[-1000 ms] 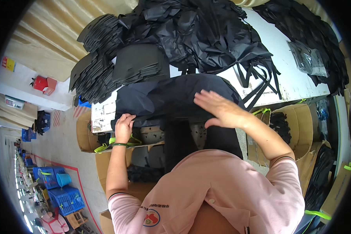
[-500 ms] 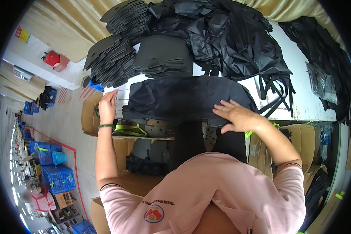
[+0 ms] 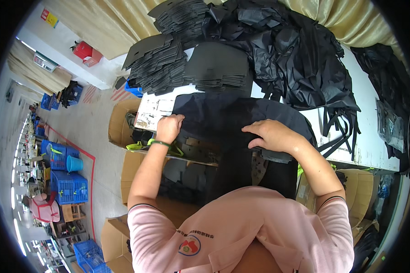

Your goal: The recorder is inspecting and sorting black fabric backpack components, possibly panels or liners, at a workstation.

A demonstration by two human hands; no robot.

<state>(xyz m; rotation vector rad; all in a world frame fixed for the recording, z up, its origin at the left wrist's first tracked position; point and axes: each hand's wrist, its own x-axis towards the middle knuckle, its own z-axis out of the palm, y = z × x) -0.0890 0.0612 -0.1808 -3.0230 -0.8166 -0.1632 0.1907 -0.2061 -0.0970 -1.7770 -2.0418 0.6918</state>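
A long piece of black fabric (image 3: 205, 107) with a rounded right end lies along the front edge of the white table (image 3: 152, 109). At its left end, my left hand (image 3: 170, 128) is closed, fingers pinched on the fabric's edge. My right hand (image 3: 274, 135) rests palm down on the right part of the fabric, its fingers stretched out and the thumb apart. Just behind the fabric is a stack of dark flat panels (image 3: 218, 63). The front of the fabric drops toward my lap, where it blends with my dark clothing.
More fanned dark panels (image 3: 157, 63) lie at the back left. A big heap of black sheet material (image 3: 282, 50) with loose straps (image 3: 344, 132) covers the back right. Open cardboard boxes (image 3: 122, 125) stand beside and under the table. Blue crates (image 3: 70, 186) line the aisle, near another person (image 3: 44, 207).
My left hand has come right, from beside the fabric onto its left end, and closed there. My right hand stays on the fabric. The whole view has shifted.
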